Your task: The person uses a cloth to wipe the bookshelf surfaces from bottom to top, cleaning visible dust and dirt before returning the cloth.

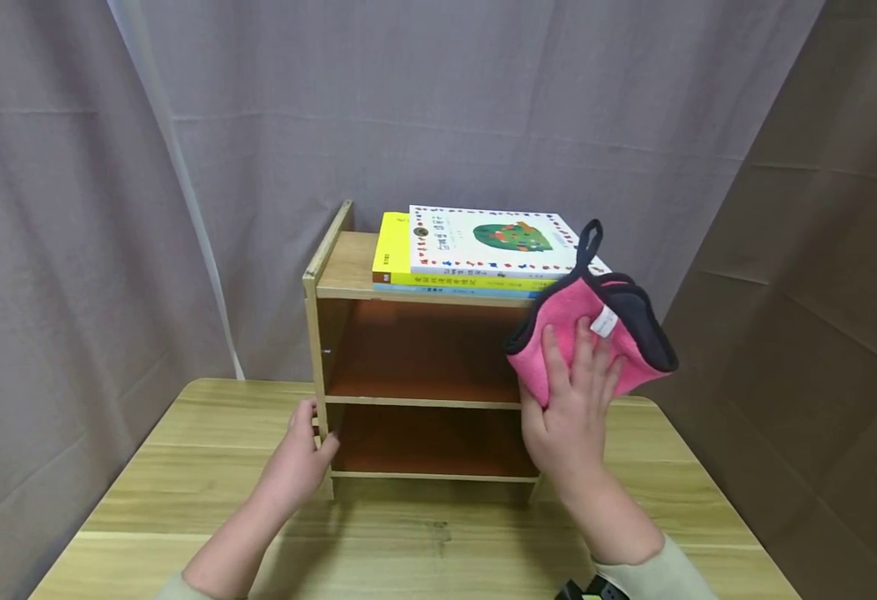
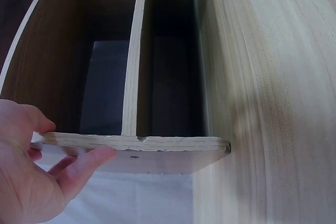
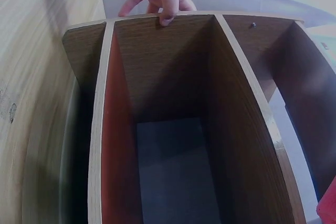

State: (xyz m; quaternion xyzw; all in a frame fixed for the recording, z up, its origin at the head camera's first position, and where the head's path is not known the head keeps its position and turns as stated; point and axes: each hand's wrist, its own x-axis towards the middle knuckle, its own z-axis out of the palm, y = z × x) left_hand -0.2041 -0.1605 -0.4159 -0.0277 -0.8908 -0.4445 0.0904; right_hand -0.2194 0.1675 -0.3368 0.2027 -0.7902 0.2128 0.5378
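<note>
A small wooden shelf unit [image 1: 423, 402] with open compartments stands on the table. My left hand [image 1: 299, 462] grips the front edge of its left side panel; in the left wrist view the thumb [image 2: 86, 169] lies on the outer side of that edge. At the upper right of the unit my right hand [image 1: 573, 417] holds a pink cloth [image 1: 558, 325] with black trim and a hanging loop. Its fingers spread up over the cloth, and the thumb's tip is hidden. The cloth covers the right end of the unit's top.
Stacked on the unit's top are a white book [image 1: 483, 242], a yellow book [image 1: 392, 242] and a blue one beneath. The wooden table [image 1: 438, 542] extends around the unit. Grey curtains [image 1: 438, 108] hang behind and at both sides.
</note>
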